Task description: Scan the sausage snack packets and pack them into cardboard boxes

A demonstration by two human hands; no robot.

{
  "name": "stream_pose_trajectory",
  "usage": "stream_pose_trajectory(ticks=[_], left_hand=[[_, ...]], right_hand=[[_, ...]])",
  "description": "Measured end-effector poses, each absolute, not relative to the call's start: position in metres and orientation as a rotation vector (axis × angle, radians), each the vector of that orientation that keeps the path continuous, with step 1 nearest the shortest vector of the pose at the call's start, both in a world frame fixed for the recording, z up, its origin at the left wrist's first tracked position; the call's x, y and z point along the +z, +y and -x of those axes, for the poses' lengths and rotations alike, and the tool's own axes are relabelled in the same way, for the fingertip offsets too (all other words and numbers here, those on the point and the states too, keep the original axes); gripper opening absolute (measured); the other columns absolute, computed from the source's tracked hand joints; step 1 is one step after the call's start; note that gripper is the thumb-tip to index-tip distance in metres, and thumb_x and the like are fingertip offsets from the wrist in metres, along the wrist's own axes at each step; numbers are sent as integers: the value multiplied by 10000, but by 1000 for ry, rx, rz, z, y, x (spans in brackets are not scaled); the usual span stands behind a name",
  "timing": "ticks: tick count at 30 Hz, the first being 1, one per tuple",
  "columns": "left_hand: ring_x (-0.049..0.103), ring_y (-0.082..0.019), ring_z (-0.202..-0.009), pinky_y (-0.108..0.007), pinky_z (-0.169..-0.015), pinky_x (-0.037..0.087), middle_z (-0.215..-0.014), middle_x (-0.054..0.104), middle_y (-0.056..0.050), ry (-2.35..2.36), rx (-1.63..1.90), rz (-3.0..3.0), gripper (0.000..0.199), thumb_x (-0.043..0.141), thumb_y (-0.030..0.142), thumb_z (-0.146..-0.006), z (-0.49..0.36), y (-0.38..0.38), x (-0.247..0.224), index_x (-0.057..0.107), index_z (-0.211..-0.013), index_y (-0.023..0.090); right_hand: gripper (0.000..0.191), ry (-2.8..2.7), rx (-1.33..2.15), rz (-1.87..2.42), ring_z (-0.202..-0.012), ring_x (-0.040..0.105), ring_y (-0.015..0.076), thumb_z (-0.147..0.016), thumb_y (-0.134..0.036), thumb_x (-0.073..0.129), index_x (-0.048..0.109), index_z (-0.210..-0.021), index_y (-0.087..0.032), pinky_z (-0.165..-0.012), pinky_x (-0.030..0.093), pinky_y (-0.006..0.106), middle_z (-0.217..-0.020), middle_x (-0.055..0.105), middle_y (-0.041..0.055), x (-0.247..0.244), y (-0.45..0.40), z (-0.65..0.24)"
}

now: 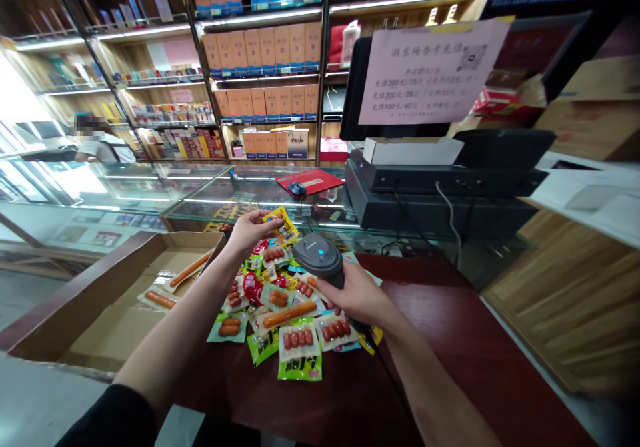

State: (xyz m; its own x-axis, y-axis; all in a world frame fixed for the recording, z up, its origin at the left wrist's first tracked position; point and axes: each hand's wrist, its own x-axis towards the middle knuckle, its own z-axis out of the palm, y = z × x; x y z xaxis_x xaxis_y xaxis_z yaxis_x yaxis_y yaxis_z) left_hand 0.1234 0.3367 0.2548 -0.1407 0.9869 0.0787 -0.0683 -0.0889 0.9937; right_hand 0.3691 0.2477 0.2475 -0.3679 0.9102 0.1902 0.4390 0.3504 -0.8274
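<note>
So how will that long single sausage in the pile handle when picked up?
The long sausage looks thick enough to stay fairly stiff, though its wrapper edges may flex. That shiny film could be slippery, and among loose packets it may slide.

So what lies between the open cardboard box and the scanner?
In the head view, a heap of packaged sausages and bright packets lies between the box and the scanner, with the left forearm crossing above.

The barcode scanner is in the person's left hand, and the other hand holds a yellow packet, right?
Not quite: the head view shows the barcode scanner in the right hand; the left hand holds the yellow packet.
</note>
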Motion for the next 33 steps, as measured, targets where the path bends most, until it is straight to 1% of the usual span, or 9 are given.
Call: stream_pose_trajectory(ticks=[6, 14, 17, 20, 22, 24, 27, 30, 33], left_hand=[[712, -199, -721, -303, -653, 586, -828, 755, -59, 1196, 1401, -1167, 539, 945, 390, -480, -123, 341, 251, 746, -910, 132], [706, -162, -697, -270, -654, 590, -816, 751, -59, 1213, 1384, -1152, 597, 960, 411, -463, -123, 335, 258, 723, -929, 121], [703, -160, -693, -266, -641, 588, -832, 752, -60, 1227, 1398, -1138, 601, 967, 409, -442, -121, 330, 260, 717, -903, 115], [699, -154, -669, -254, -612, 577, -847, 755, -58, 1274, 1409, -1094, 595, 969, 403, -435, -109, 323, 260, 711, -891, 121], [702, -155, -672, -243, -597, 570, -855, 760, -59, 1296, 1422, -1070, 586, 969, 395, -439, -94, 317, 258, 711, -893, 128], [706, -155, -689, -231, -600, 566, -860, 763, -61, 1329, 1451, -1054, 566, 966, 383, -455, -70, 309, 257, 713, -895, 132], [706, -146, -698, -220, -619, 565, -875, 765, -73, 1437, 1491, -1052, 547, 956, 373, -493, -22, 291, 255, 726, -924, 127], [708, -153, -689, -235, -636, 573, -897, 763, -94, 1570, 1522, -1059, 580, 947, 384, -507, 33, 268, 255, 736, -975, 113], [686, -144, -656, -204, -554, 531, -908, 760, -99, 1730, 1639, -1021, 577, 913, 440, -549, 77, 246, 255, 737, -999, 125]], right_hand=[[209, -1942, 878, 1177, -711, 675, 241, -782, -321, 662, 708, -903, -156, -582, 495, 309, -673, 680, 49, 245, 250, -370], [225, -1918, 929, 1168, -710, 697, 235, -800, -338, 692, 693, -948, -168, -601, 529, 316, -703, 708, 51, 240, 252, -371], [237, -1923, 983, 1169, -653, 697, 219, -829, -362, 684, 674, -973, -174, -575, 535, 310, -699, 712, 45, 235, 254, -372], [234, -1914, 1074, 1186, -526, 657, 182, -864, -384, 658, 640, -978, -181, -499, 514, 290, -672, 706, 29, 229, 256, -372], [224, -1895, 1139, 1198, -474, 628, 162, -878, -388, 644, 616, -976, -189, -458, 499, 276, -673, 706, 22, 227, 257, -372], [215, -1877, 1184, 1201, -467, 623, 154, -880, -384, 643, 596, -972, -195, -443, 498, 267, -689, 709, 22, 227, 256, -371], [231, -1874, 1186, 1208, -457, 611, 147, -863, -391, 667, 575, -953, -199, -428, 486, 256, -676, 696, 19, 232, 255, -370], [263, -1863, 1201, 1198, -463, 605, 145, -851, -406, 680, 563, -967, -200, -432, 486, 253, -660, 683, 13, 235, 255, -372], [282, -1851, 1223, 1189, -483, 616, 153, -850, -414, 672, 570, -995, -196, -458, 514, 267, -665, 684, 15, 235, 258, -376]])
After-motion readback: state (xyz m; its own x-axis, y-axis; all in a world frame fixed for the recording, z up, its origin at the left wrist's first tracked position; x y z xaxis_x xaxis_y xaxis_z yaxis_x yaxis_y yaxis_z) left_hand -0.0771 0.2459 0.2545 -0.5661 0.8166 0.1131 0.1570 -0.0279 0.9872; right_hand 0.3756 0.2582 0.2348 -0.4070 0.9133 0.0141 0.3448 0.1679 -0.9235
